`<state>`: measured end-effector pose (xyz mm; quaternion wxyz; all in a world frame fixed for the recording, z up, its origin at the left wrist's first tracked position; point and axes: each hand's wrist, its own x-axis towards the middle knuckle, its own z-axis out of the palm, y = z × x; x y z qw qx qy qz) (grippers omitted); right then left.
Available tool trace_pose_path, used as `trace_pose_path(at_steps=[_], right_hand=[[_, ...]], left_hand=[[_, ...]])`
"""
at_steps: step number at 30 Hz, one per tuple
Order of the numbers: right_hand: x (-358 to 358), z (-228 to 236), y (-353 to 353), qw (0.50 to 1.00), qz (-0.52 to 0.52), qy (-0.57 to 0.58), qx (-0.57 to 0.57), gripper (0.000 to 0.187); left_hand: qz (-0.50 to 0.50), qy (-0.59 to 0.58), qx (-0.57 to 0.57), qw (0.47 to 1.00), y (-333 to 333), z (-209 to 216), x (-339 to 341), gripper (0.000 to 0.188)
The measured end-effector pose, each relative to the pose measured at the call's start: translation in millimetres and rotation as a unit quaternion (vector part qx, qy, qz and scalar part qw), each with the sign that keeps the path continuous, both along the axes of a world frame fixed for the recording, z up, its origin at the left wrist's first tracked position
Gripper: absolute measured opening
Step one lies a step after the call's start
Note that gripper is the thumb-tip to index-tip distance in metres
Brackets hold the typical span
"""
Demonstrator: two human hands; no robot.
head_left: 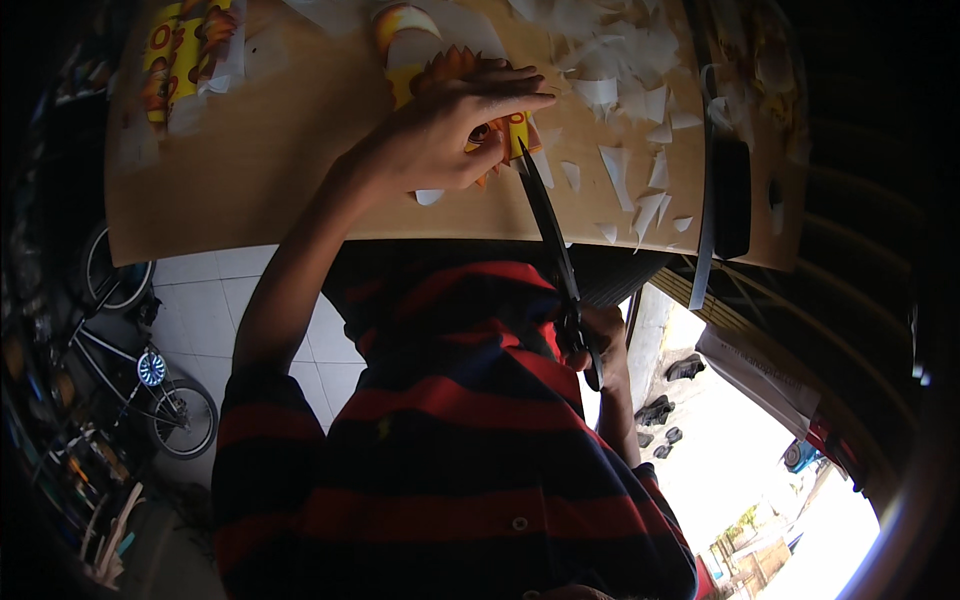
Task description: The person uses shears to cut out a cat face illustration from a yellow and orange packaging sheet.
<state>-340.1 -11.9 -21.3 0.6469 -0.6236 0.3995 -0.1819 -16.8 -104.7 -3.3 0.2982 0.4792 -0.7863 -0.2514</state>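
At the table's near edge, my left hand (450,125) grips a printed paper cutout (518,130) in yellow, orange and brown, with a spiky outline. Its fingers stretch across the top and the thumb is bent below, hiding much of the print. My right hand (605,335) is lower, to the right of my body, closed around the handles of long dark scissors (549,225). Their blades point up and away from me and look nearly together. The tip reaches the cutout's yellow edge, just right of my left thumb; whether it touches the paper I cannot tell.
White paper scraps (620,170) litter the right side of the wooden table (250,190). More printed sheets (185,60) lie at the far left. A dark oblong object (732,198) is beyond the scraps. A bicycle (150,370) stands on the floor at left.
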Motion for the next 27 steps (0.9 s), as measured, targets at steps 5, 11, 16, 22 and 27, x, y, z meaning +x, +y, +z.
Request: trace_pose_path(at_steps=[5, 11, 16, 22, 27], right_hand=[[9.5, -2.0, 2.6, 1.000, -0.019, 0.014, 0.000, 0.082], [9.8, -6.0, 4.4, 1.000, -0.017, 0.014, 0.010, 0.079], [12.9, -9.5, 3.1, 1.000, -0.004, 0.018, 0.005, 0.077], [15.8, -11.3, 1.3, 1.000, -0.005, 0.017, 0.003, 0.077], [17.2, -13.8, 1.0, 1.000, -0.006, 0.008, -0.013, 0.078]], left_hand=[[0.016, 0.015, -0.010, 1.000, -2.7, -5.5, -5.3, 0.050], [0.026, -0.047, -0.024, 0.998, -5.2, -4.3, -8.6, 0.044], [0.031, -0.076, -0.039, 0.996, -5.3, -6.7, -10.1, 0.042], [0.032, -0.075, -0.020, 0.996, -4.0, -7.3, -8.4, 0.041], [0.024, -0.063, -0.014, 0.998, -4.7, -6.9, -8.8, 0.042]])
